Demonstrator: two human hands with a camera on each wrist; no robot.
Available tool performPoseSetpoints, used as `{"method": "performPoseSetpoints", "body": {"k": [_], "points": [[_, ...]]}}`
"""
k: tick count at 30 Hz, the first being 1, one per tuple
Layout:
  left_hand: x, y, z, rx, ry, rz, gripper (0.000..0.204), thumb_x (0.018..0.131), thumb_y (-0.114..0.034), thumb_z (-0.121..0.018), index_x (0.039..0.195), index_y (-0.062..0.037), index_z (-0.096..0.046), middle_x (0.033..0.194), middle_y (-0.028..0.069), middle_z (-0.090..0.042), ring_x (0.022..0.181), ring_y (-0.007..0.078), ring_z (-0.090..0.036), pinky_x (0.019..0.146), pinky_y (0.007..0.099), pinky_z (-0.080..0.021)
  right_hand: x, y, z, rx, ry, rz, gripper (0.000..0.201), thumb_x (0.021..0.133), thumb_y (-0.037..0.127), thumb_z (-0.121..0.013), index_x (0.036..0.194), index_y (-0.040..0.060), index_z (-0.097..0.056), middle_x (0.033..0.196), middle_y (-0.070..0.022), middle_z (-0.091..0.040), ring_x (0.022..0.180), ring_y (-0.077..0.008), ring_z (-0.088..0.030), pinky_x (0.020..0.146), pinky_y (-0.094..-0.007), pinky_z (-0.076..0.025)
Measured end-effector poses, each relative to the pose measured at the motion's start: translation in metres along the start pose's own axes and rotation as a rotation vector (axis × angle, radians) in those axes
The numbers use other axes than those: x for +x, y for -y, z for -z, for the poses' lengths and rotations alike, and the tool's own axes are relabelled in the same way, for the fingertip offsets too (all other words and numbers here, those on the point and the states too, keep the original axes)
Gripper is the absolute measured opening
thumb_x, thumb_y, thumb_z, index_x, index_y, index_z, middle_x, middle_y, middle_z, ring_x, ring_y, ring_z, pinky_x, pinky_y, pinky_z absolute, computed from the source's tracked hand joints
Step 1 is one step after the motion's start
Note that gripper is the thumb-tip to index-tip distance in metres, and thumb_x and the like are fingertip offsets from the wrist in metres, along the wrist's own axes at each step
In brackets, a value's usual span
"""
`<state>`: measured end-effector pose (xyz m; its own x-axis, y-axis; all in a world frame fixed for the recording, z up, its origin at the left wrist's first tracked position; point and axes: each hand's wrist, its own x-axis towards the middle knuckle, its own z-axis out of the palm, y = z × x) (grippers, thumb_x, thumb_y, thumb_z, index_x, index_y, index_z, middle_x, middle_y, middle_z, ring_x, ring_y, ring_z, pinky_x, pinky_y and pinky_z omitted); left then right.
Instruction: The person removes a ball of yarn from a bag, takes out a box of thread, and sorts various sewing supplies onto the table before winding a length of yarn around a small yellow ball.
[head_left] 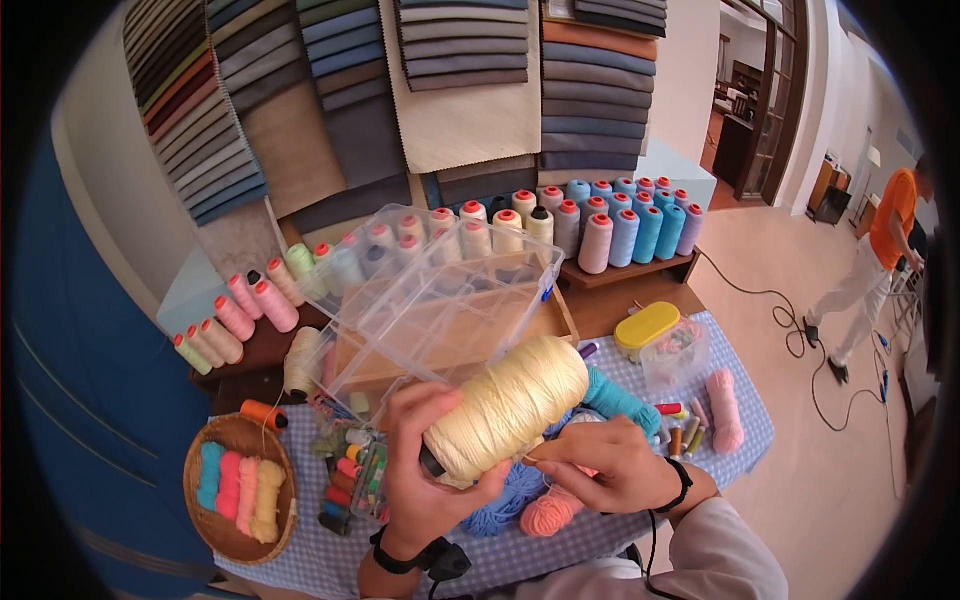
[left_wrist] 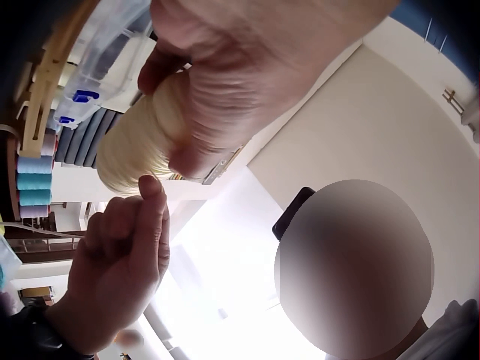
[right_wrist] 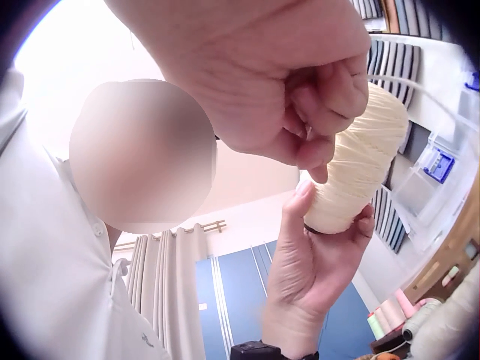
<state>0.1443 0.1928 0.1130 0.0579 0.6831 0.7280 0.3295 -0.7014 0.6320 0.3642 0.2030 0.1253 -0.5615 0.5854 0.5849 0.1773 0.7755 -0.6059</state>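
A large spool of pale cream thread (head_left: 512, 405) is held tilted above the table, its dark core end showing at the lower left. My left hand (head_left: 425, 480) grips it around that end, fingers behind and thumb underneath. Close to the spool's lower side, my right hand (head_left: 605, 465) pinches a thin strand of the thread between thumb and fingertips. In the right wrist view the spool (right_wrist: 360, 157) stands partly behind my right hand (right_wrist: 277, 90). The left wrist view shows the right fingertips (left_wrist: 152, 187) right at the wound thread.
Below lie blue yarn (head_left: 505, 500), a coral yarn ball (head_left: 548, 515) and teal yarn (head_left: 620, 400). A wicker basket (head_left: 290, 490) of small skeins stands left. Behind is a clear divided box (head_left: 440, 330), then rows of thread cones (head_left: 597, 245). A yellow-lidded container (head_left: 646, 326) is at right.
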Motion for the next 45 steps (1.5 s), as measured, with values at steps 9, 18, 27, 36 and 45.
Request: {"method": "performPoseSetpoints", "body": {"k": [9, 18, 27, 36, 45], "points": [[0.005, -0.009, 0.002, 0.139, 0.154, -0.013, 0.065, 0.060, -0.007, -0.082, 0.118, -0.0063, -0.055, 0.114, 0.0137, -0.050, 0.102, 0.0288, -0.055, 0.087, 0.0373, -0.048, -0.002, 0.003, 0.001, -0.149, -0.067, 0.112, 0.016, 0.082, 0.008, -0.069, 0.097, 0.0036, -0.065, 0.072, -0.0055, -0.058, 0.060, -0.0202, -0.061, 0.049, -0.0310, -0.047], [0.008, -0.007, 0.014, -0.066, 0.470, 0.144, 0.062, 0.060, -0.015, -0.084, 0.115, -0.0060, -0.058, 0.105, 0.0116, -0.060, 0.100, 0.0299, -0.060, 0.087, 0.0386, -0.045, -0.002, 0.003, 0.009, -0.191, -0.094, 0.181, 0.016, 0.078, 0.011, -0.073, 0.093, 0.0063, -0.068, 0.078, -0.0038, -0.059, 0.065, -0.0186, -0.060, 0.049, -0.0307, -0.045], [0.011, 0.005, 0.019, -0.254, 0.700, 0.161, 0.063, 0.060, -0.024, -0.085, 0.116, -0.0079, -0.060, 0.111, 0.0071, -0.061, 0.117, 0.0279, -0.053, 0.097, 0.0389, -0.034, 0.001, -0.001, 0.017, -0.002, -0.016, 0.033, 0.011, 0.082, 0.010, -0.073, 0.091, 0.0052, -0.070, 0.079, -0.0061, -0.061, 0.067, -0.0221, -0.060, 0.057, -0.0316, -0.047], [0.002, 0.017, 0.020, -0.478, 0.637, 0.219, 0.068, 0.061, -0.026, -0.085, 0.118, -0.0048, -0.057, 0.116, 0.0086, -0.060, 0.119, 0.0291, -0.051, 0.109, 0.0427, -0.027, 0.010, -0.017, 0.016, 0.181, -0.002, -0.125, 0.010, 0.085, 0.011, -0.072, 0.091, 0.0029, -0.071, 0.080, -0.0066, -0.066, 0.069, -0.0192, -0.062, 0.060, -0.0290, -0.047], [-0.002, 0.004, 0.005, -0.778, 0.109, 0.483, 0.079, 0.070, -0.042, -0.083, 0.123, 0.0015, -0.043, 0.122, 0.0159, -0.054, 0.114, 0.0220, -0.054, 0.098, 0.0349, -0.043, 0.006, -0.032, -0.005, 0.011, -0.083, 0.082, 0.027, 0.073, 0.009, -0.074, 0.099, 0.0033, -0.066, 0.087, -0.0139, -0.066, 0.074, -0.0305, -0.065, 0.065, -0.0396, -0.053]]}}
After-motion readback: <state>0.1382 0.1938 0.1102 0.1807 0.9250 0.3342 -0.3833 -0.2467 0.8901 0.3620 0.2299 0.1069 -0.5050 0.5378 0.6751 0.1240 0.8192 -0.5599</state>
